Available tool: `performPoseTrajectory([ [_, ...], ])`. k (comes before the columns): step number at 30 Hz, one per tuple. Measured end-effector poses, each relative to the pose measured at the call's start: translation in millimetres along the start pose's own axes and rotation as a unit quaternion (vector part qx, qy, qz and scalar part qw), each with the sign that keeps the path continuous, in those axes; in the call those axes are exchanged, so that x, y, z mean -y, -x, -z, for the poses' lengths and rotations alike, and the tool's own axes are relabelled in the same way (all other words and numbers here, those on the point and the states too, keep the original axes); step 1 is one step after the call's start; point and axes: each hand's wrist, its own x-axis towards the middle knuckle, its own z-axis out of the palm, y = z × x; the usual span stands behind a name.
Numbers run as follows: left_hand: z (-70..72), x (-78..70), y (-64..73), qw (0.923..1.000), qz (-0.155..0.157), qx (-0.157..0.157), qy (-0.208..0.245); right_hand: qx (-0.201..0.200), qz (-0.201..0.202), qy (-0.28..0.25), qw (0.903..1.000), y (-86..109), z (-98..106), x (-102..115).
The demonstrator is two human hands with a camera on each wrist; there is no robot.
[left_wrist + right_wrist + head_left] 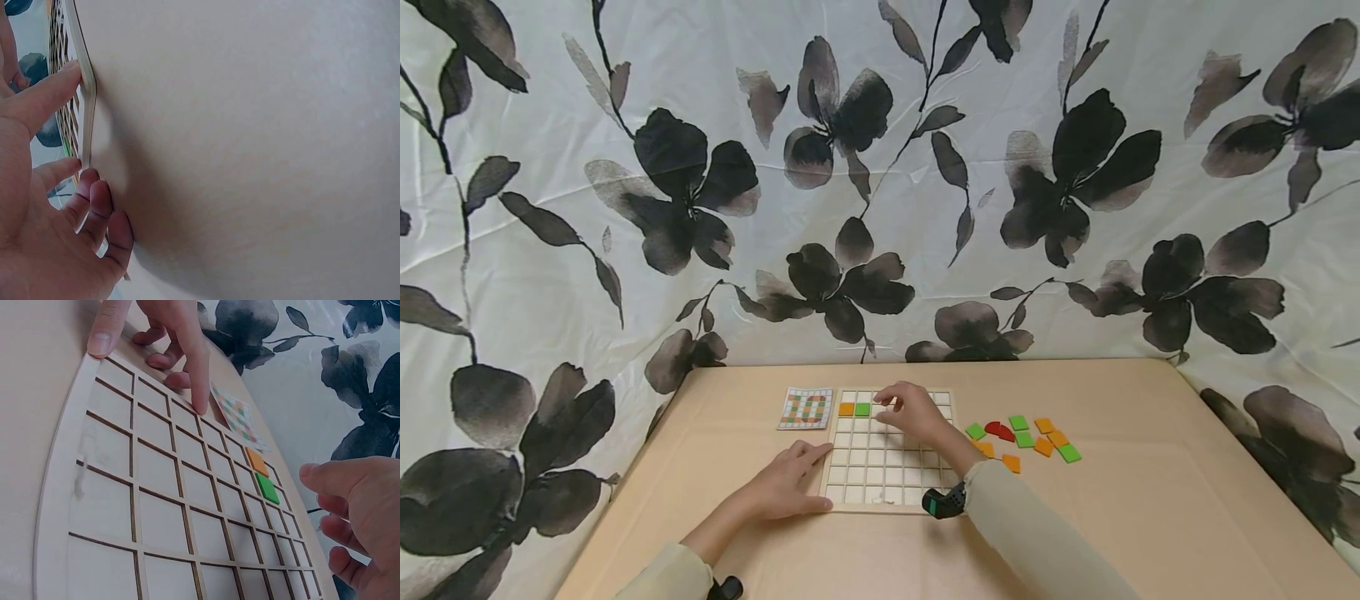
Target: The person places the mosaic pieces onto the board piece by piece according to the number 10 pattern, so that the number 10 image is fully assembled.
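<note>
A wooden grid board (876, 479) with white square cells lies on the table. In its second row from the far edge, an orange square tile (847, 409) and a green square tile (862, 410) sit side by side at the left. My left hand (786, 483) rests at the board's left side, thumb at the near corner and a fingertip further up the edge. My right hand (913, 414) is over the far part of the board, just right of the green tile. Its fingers are loosely bent, with a gap between thumb and forefinger and nothing visible held there.
A small printed card (806, 409) with a coloured grid pattern lies at the board's far left. Right of the board are scattered several loose green tiles (1025, 439), several orange tiles (1043, 447) and red rounded pieces (1000, 431). Floral cloth (850, 208) hangs behind the table.
</note>
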Motion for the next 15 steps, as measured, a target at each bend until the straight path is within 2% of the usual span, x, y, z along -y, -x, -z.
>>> performPoseTrajectory([
  [8, -0.4, -0.1, 1.2, 1.0, -0.004, -0.004, 0.002, -0.01, 0.008, 0.012, 0.9998, 8.1, 4.4, -2.7],
  [15, -0.3, 0.0, 1.1, 1.0, -0.007, -0.005, 0.0, -0.011, -0.002, 0.01, 0.9999, 14.8, 9.3, -2.9],
])
